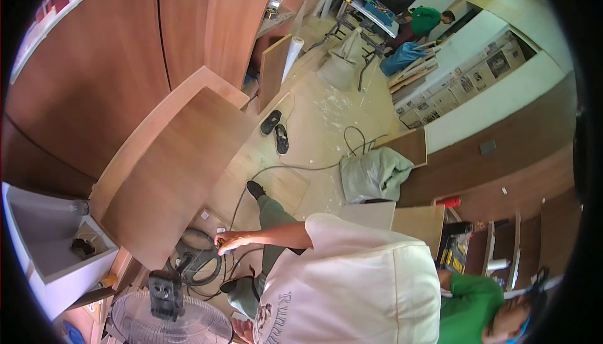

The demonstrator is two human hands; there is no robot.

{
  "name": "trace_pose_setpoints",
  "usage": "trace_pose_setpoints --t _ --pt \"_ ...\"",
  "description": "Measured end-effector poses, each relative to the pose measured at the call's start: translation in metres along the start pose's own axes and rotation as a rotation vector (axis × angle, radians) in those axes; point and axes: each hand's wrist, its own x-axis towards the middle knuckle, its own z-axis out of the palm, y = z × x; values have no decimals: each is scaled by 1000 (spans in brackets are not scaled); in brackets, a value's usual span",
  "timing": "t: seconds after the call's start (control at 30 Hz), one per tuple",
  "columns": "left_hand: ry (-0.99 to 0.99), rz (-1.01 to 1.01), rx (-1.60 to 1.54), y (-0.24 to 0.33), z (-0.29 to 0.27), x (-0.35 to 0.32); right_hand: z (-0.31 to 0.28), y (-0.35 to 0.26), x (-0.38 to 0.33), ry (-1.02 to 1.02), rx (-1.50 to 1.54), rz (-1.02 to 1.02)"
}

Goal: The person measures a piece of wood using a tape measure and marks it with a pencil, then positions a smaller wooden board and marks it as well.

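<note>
My right hand [232, 241] reaches out to the left from a white sleeve. Its fingers are curled closed round something small that I cannot make out. Below and beside it, a dark coiled hose or cable [217, 262] lies on the floor among looser cables. My left hand [243, 329] shows only in part at the lower edge, left of my white shirt. Its fingers look bent closed, and what they hold is hidden. Beside that hand stands a fan [207, 325] with a wire guard and a dark motor housing [165, 294].
A wood-toned panel [176, 162] leans left of my legs. A pair of dark shoes [275, 131] and a grey-green sack [374, 174] are on the floor. One person in green [471, 300] is close at right; another [428, 22] works by a far bench [374, 14].
</note>
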Motion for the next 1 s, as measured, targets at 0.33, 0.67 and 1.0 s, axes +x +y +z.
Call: trace_pose_setpoints --t 0.33,0.67,1.0 --pt "75 7 5 11 -200 45 121 41 -41 -62 18 -80" --pt "593 91 -547 -189 -247 60 89 9 -65 222 -89 403" --pt "817 -39 -924 -207 -267 199 19 28 -81 325 -133 429"
